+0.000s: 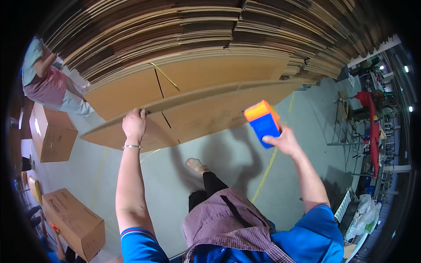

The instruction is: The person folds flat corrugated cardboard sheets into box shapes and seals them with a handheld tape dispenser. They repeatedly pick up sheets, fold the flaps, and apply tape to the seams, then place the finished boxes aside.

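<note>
Mostly, the flat carton (210,111) extends rightward from the left grip (134,125).

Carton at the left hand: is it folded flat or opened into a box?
Folded flat: the carton shows one broad panel and a narrow top edge, where the left hand grips it.
</note>
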Tool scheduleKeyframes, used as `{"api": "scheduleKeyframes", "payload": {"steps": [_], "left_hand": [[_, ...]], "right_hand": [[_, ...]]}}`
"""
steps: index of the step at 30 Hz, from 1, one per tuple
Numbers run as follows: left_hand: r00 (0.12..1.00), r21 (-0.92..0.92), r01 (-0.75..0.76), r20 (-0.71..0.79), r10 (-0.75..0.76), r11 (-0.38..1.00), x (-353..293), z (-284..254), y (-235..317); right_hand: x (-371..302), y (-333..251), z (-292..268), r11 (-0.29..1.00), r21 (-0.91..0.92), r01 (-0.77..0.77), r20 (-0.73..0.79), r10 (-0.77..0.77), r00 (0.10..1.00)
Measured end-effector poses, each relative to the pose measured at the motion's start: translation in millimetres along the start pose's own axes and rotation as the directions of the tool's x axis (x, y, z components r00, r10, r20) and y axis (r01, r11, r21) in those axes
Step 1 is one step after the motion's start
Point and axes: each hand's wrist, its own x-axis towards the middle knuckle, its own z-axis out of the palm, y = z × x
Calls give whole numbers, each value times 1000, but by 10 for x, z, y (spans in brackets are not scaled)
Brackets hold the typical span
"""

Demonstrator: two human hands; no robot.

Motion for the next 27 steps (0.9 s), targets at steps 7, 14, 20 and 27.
{"api": "scheduleKeyframes", "payload": {"steps": [7, 14, 20, 27], "left_hand": [[985, -140, 153, 98, -140, 978, -888, -196, 221], [969, -191, 248, 63, -240, 950, -1078, 1, 418], [951, -41, 298, -75, -301, 954, -1080, -84, 177], [-103, -678, 724, -294, -950, 131, -2006, 204, -845]], "right_hand": [[475, -297, -642, 595, -794, 123, -132, -366, 921], [1649, 745, -744, 100, -906, 412, 256, -647, 718], [1694, 1037, -553, 8, -767, 642, 509, -601, 616], [1593, 1517, -795, 76, -688, 721, 620, -455, 640]]}}
